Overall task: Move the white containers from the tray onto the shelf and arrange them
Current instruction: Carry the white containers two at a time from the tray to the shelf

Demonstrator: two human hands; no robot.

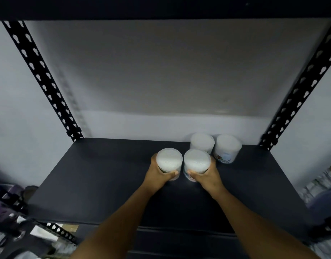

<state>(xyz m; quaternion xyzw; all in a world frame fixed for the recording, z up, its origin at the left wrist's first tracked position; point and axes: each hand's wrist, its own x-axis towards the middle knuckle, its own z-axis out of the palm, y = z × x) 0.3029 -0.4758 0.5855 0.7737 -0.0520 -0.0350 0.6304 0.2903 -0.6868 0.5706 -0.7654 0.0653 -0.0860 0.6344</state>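
Both hands reach over the dark shelf board [97, 176], each holding a white round container. My left hand [158, 175] grips the left container [169, 160], thumb curled across its near side. My right hand [207, 177] grips the right container [197, 161] the same way. These two stand side by side, almost touching. Behind them, two more white containers stand on the shelf at the back right: one [202, 143] directly behind the right-hand container, the other [227, 147] further right with a coloured label showing. The tray is out of view.
Black perforated uprights rise at the back left [41, 79] and back right [299, 94] corners of the shelf. A pale wall [161, 71] closes the back. An upper shelf edge runs across the top. Blurred clutter lies below at the lower left and right.
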